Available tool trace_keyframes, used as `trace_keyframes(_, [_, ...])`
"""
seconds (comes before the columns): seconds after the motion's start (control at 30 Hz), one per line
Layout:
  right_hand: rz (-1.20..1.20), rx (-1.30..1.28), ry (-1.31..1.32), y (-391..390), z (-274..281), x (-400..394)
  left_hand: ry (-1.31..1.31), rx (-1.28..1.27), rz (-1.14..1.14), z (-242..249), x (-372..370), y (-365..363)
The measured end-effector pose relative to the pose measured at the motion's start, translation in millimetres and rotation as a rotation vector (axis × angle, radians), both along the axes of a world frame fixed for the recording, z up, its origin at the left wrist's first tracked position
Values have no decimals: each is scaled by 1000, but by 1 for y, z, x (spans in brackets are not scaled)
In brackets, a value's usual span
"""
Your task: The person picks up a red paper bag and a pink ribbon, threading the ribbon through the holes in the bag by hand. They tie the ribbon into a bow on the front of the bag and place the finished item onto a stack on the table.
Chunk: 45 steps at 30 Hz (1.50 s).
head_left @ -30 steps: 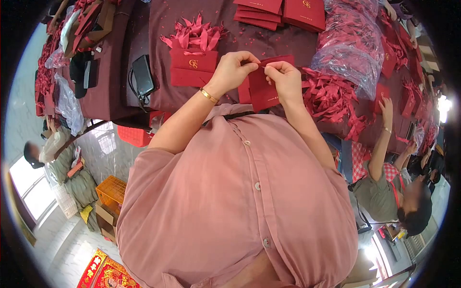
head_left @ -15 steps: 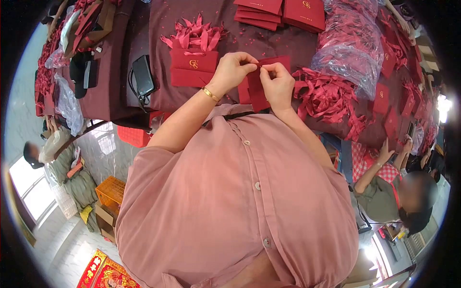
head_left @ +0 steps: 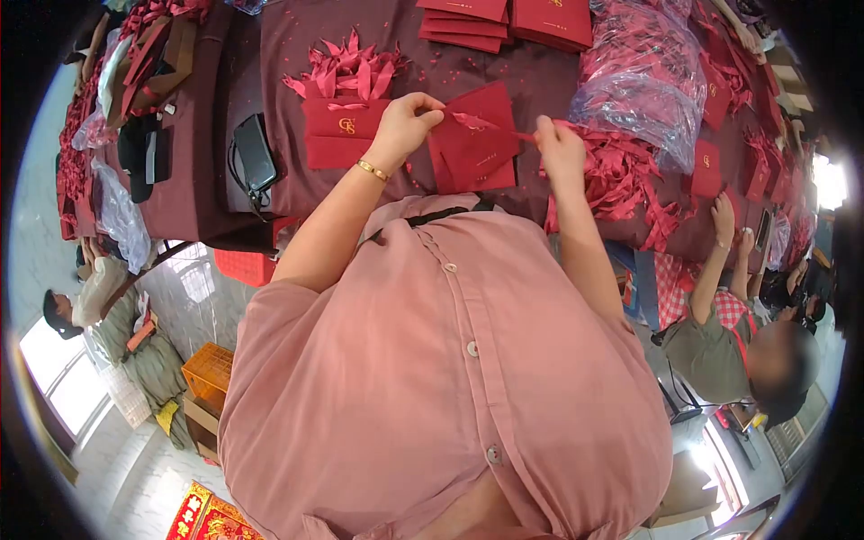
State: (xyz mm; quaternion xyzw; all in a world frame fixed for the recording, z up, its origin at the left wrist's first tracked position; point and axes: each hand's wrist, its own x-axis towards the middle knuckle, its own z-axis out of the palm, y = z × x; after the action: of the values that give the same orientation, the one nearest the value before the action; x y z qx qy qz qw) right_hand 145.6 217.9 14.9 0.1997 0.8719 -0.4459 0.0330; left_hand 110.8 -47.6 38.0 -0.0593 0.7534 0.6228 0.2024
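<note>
A dark red paper envelope [head_left: 490,103] with small gold print lies in front of me, its flap side up. Across it runs a shiny red ribbon [head_left: 474,122], stretched between my hands. My left hand [head_left: 405,133], with a gold bracelet on the wrist, is closed in a pinch at the ribbon's left end, by the envelope's upper left edge. To the right of the envelope, my right hand [head_left: 562,155] pinches the other end. Left of my left hand is a stack of red envelopes [head_left: 335,148] with gold lettering, red ribbon loops [head_left: 346,72] sticking out behind.
A heap of red ribbons [head_left: 621,175] lies at the right, beside a clear plastic bag [head_left: 639,108] of more. More envelopes [head_left: 551,25] are stacked at the back. A black phone [head_left: 255,151] lies at the left. Another person [head_left: 715,337] works at the right.
My hands have come apart: the right moved right and slightly down, drawing the ribbon out straight. The envelope between them is now more exposed. The view has shifted slightly.
</note>
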Motion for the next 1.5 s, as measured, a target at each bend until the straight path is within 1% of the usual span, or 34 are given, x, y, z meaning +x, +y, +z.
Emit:
trace_keyframes(0.03, [-69,-202,-193,14,-13,7,-7,0,-3,1,-1,-1])
trace_keyframes(0.1, [-135,-319,-525,24,-9,19,-18,1,-9,0,-2,-2])
trace_keyframes(0.13, [-139,-318,-528,27,-14,22,-46,28,-19,-1,-2,-2])
trace_keyframes(0.2, [-276,-615,-627,27,-30,30,-73,55,-29,-4,-6,1])
trace_keyframes(0.23, [-276,-617,-628,26,-36,31,-64,17,-73,-8,-7,1])
trace_keyframes(0.3, [-508,-1166,-288,19,-49,30,-57,-27,-117,-20,-8,-2])
trace_keyframes(0.33, [-543,-1324,-259,19,-52,25,-34,-113,-143,-28,-9,-2])
trace_keyframes(0.37, [-542,-1326,-257,20,-54,22,-9,-197,-169,-36,-11,-3])
trace_keyframes(0.4, [-526,-1380,-219,11,-35,15,-7,-198,-170,-41,-12,-2])
trace_keyframes(0.47, [-467,-1507,-158,8,-20,5,180,-331,-217,-48,-11,1])
trace_keyframes(0.5, [-467,-1505,-158,7,-9,2,180,-329,-216,-46,-11,3])
trace_keyframes(0.57, [-343,-1607,-47,2,17,-4,144,-296,-187,-40,-10,9])
trace_keyframes(0.6, [-334,-1647,-30,2,19,-6,144,-295,-184,-40,-10,10])
trace_keyframes(0.67, [-340,-1633,-8,3,23,-10,209,-286,-183,-41,-11,11])
trace_keyframes(0.83, [-381,-1606,68,12,33,-17,228,-260,-195,-28,-8,9])
trace_keyframes(0.97, [-305,-1680,149,36,30,-24,245,-241,-166,-17,-2,7])
trace_keyframes(1.03, [-291,-1689,283,46,37,-28,259,-229,-159,-25,0,4])
trace_keyframes(1.07, [-352,-1660,313,51,42,-29,272,-217,-150,-29,1,3])
trace_keyframes(1.1, [-352,-1660,311,56,44,-30,271,-217,-149,-30,2,1])
trace_keyframes(1.17, [-398,-1552,408,67,46,-31,263,-304,-153,-33,3,-1])
trace_keyframes(1.2, [-417,-1476,438,67,52,-33,263,-304,-152,-35,4,-1])
trace_keyframes(1.23, [-416,-1476,437,65,56,-31,268,-339,-155,-38,4,-1])
trace_keyframes(1.3, [-545,-1172,513,57,69,-28,272,-373,-157,-44,5,-2])
trace_keyframes(1.33, [-544,-1172,512,53,69,-27,318,-445,-205,-47,5,-1])
trace_keyframes(1.37, [-534,-989,585,50,68,-26,364,-516,-252,-50,4,-1])
trace_keyframes(1.4, [-520,-806,653,44,70,-26,364,-516,-249,-50,3,1])
trace_keyframes(1.43, [-519,-807,652,39,74,-25,293,-573,-259,-49,2,5])
trace_keyframes(1.47, [-487,-674,640,34,79,-21,222,-630,-270,-48,1,8])
trace_keyframes(1.5, [-456,-540,626,30,84,-19,222,-631,-270,-45,2,11])
